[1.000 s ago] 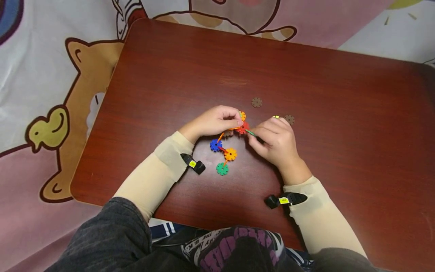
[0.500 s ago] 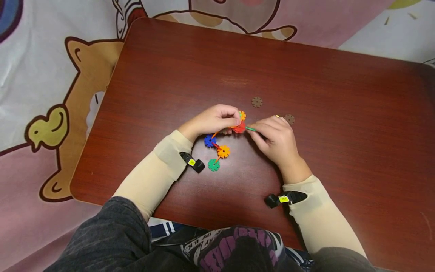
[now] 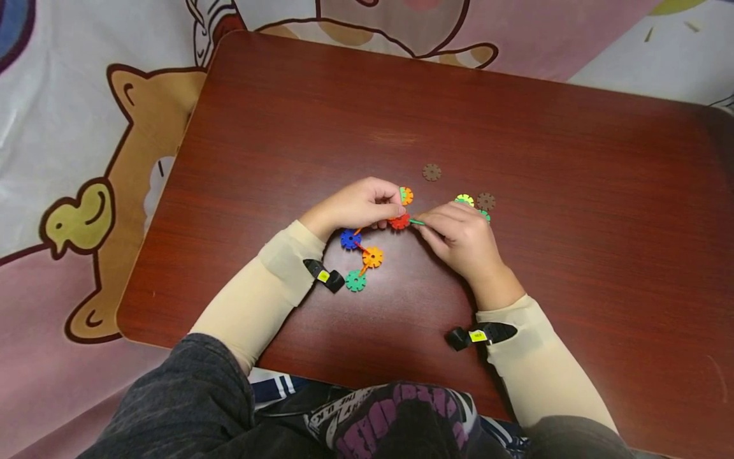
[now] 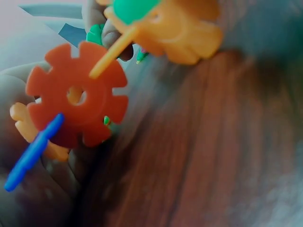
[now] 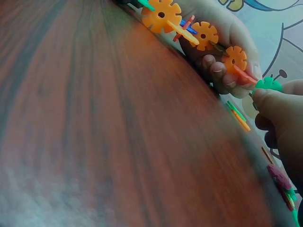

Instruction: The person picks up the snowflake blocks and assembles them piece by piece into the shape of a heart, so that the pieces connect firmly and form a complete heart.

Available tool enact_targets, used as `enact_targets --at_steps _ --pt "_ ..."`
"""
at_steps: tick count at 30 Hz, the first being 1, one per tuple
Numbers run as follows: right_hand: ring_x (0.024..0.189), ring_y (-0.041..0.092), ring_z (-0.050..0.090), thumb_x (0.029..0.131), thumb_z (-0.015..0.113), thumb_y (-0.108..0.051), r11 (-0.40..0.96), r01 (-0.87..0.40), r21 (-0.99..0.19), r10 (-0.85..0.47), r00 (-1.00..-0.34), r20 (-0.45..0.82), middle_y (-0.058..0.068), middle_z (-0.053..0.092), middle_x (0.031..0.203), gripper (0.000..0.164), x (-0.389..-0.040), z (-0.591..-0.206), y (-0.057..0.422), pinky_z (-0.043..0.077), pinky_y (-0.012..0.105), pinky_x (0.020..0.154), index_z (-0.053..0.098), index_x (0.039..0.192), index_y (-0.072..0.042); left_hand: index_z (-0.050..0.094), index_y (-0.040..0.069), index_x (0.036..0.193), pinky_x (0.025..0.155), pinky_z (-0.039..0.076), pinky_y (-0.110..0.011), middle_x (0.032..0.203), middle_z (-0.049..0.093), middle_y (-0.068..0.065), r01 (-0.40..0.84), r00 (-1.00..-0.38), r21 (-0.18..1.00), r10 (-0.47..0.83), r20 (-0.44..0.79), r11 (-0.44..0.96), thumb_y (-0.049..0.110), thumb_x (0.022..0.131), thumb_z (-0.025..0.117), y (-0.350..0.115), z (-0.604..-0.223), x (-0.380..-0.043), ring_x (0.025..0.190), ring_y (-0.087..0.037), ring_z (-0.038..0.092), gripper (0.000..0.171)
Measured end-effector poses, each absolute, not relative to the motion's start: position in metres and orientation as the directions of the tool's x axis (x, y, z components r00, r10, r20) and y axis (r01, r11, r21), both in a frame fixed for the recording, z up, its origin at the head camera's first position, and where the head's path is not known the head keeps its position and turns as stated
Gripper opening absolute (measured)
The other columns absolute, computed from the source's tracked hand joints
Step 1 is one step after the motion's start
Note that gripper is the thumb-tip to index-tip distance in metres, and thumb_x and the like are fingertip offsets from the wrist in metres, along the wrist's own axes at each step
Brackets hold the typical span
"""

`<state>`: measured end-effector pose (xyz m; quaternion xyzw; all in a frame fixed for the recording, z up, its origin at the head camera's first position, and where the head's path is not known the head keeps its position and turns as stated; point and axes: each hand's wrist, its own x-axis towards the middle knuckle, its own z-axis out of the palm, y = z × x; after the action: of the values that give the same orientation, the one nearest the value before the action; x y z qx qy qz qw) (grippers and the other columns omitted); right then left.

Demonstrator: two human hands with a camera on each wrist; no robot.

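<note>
My left hand (image 3: 364, 205) pinches a chain of notched plastic discs near its red disc (image 3: 399, 222). From it the chain hangs down past a blue disc (image 3: 350, 240) and an orange disc (image 3: 373, 257) to a green disc (image 3: 356, 280); slanting connecting pieces sit in their slots. My right hand (image 3: 464, 241) pinches another green disc (image 5: 269, 84) between thumb and fingers, and its edge meets the red disc. Close up in the left wrist view, a red-orange disc (image 4: 97, 106) carries a blue piece (image 4: 29, 163) set edge-on into it.
Just past my left fingertips lies an orange disc (image 3: 407, 195) overlapping something green. Brown discs (image 3: 432, 172) (image 3: 485, 201) rest farther back, with a yellow disc (image 3: 464, 199) and a green disc (image 3: 485, 215) partly behind my right hand. All are on a dark wooden table (image 3: 298, 127).
The hanging chain has swung left, and the red disc has shifted slightly left. My right hand has dropped a little, uncovering more of the yellow disc and a green one behind it.
</note>
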<state>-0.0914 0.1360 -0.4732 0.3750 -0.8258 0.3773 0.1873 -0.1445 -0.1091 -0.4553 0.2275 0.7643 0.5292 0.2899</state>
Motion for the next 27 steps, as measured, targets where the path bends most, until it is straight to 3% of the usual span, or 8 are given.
enact_targets --at_steps 9,17,27 --pt "0.074 0.027 0.075 0.08 0.089 0.008 0.383 -0.716 -0.584 -0.373 -0.698 0.611 0.008 0.08 0.088 0.02 -0.0885 -0.4714 0.1303 0.057 0.044 0.074 0.084 0.097 -0.003 0.066 0.009 0.081 0.059 0.051 -0.028 0.073 0.066 -0.007 -0.004 -0.723 0.96 0.663 -0.196 0.28 0.015 0.104 0.065 -0.1089 -0.456 -0.1448 0.063 -0.018 0.059 0.024" --pt "0.072 0.025 0.075 0.078 0.089 0.011 0.338 -0.677 -0.654 -0.35 -0.735 0.58 0.007 0.08 0.085 0.021 -0.088 -0.4741 0.1281 0.054 0.026 0.077 0.085 0.093 -0.003 0.069 0.009 0.082 0.059 0.049 -0.026 0.072 0.067 -0.007 -0.011 -0.709 0.963 0.678 -0.197 0.268 0.017 0.106 0.066 -0.1086 -0.4551 -0.1451 0.062 -0.016 0.058 0.025" --pt "0.07 0.023 0.074 0.08 0.089 0.01 0.369 -0.713 -0.597 -0.409 -0.701 0.584 0.007 0.08 0.086 0.02 -0.0868 -0.4741 0.1282 0.057 0.041 0.07 0.085 0.096 -0.002 0.068 0.009 0.079 0.057 0.048 -0.024 0.068 0.063 -0.004 0.052 -0.714 0.948 0.676 -0.183 0.313 0.015 0.104 0.07 -0.106 -0.4541 -0.1435 0.061 -0.016 0.059 0.026"
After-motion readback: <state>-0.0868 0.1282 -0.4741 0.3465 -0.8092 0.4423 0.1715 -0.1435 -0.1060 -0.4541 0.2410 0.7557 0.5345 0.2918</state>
